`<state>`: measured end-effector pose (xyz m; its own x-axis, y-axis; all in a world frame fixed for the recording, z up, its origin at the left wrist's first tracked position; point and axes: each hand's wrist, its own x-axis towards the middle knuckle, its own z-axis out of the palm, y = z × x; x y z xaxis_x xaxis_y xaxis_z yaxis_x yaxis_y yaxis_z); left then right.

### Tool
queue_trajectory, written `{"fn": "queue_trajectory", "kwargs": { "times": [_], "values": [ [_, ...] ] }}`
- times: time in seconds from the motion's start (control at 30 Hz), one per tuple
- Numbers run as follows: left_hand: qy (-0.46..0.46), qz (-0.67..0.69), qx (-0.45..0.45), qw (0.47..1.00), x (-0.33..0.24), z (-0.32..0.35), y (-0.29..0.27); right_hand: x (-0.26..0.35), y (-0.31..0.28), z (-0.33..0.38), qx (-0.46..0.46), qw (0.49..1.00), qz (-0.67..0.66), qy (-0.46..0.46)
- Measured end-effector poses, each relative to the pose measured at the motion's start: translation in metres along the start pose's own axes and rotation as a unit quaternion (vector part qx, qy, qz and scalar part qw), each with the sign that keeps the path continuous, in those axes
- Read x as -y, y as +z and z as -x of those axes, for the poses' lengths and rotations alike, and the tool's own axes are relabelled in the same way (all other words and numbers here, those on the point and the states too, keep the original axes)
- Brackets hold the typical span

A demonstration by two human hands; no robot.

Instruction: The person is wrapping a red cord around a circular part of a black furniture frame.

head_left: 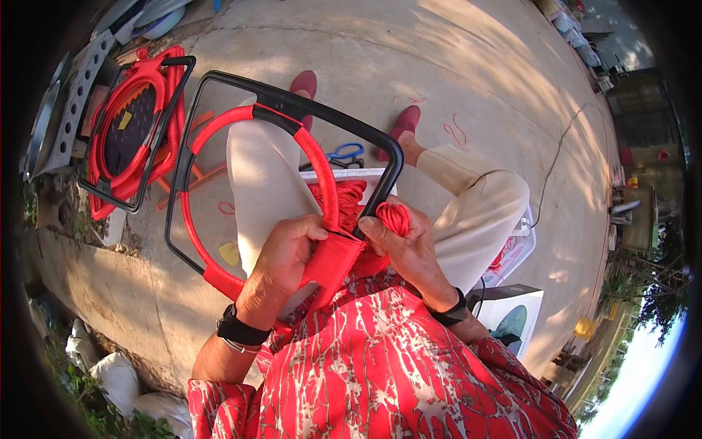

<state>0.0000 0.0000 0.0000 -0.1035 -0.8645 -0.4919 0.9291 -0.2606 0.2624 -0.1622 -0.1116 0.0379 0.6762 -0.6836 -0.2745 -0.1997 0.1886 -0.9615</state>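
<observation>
Across my lap lies a black rectangular frame [280,96] with a ring wrapped in red cord [319,157] fixed inside it. My left hand [281,252] is closed on the ring's near right part, its thumb beside a flat, wide red wrapped section [333,261]. My right hand [413,252] grips the frame's lower right end, with its thumb pressed there. A small bundle of red cord [393,218] is tucked in the same hand; some of its fingers are hidden. Behind the hands, more red cord [344,196] fills a white box [351,175] between my legs.
Blue-handled scissors [345,152] lie at the box's far edge. Similar red and black frames [131,132] are stacked at left, on or against an orange-red stool [201,175]. A white container [521,252] and a printed carton [515,314] stand at right. Red cord scraps [455,132] lie on the concrete.
</observation>
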Motion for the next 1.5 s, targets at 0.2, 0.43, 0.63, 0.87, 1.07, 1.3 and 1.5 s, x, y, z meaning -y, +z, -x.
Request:
{"fn": "queue_trajectory", "kwargs": {
  "times": [0.2, 0.43, 0.63, 0.87, 1.07, 1.3, 1.5],
  "values": [
    [0.066, -0.053, -0.074, 0.994, 0.006, 0.0, 0.001, 0.0, -0.005, -0.004, 0.013, 1.0, -0.014, 0.009],
    [0.076, -0.041, -0.115, 0.99, 0.001, 0.004, 0.014, 0.001, -0.003, -0.004, 0.012, 1.0, -0.015, 0.007],
    [0.021, -0.011, -0.112, 0.993, -0.001, 0.002, 0.011, 0.003, -0.007, -0.001, 0.012, 1.0, 0.007, 0.007],
    [0.02, -0.071, -0.106, 0.992, -0.009, 0.003, 0.015, 0.004, -0.008, 0.001, 0.017, 1.0, -0.015, 0.005],
    [0.036, -0.057, -0.12, 0.991, -0.005, -0.004, 0.017, 0.007, -0.007, 0.003, 0.012, 1.0, -0.003, -0.003],
    [0.001, -0.097, -0.095, 0.991, -0.007, -0.001, 0.01, 0.003, -0.008, 0.008, 0.002, 0.999, 0.037, -0.004],
    [-0.015, -0.08, -0.125, 0.989, -0.003, 0.003, 0.015, 0.004, -0.006, 0.009, -0.006, 1.0, 0.013, -0.007]
  ]
}}
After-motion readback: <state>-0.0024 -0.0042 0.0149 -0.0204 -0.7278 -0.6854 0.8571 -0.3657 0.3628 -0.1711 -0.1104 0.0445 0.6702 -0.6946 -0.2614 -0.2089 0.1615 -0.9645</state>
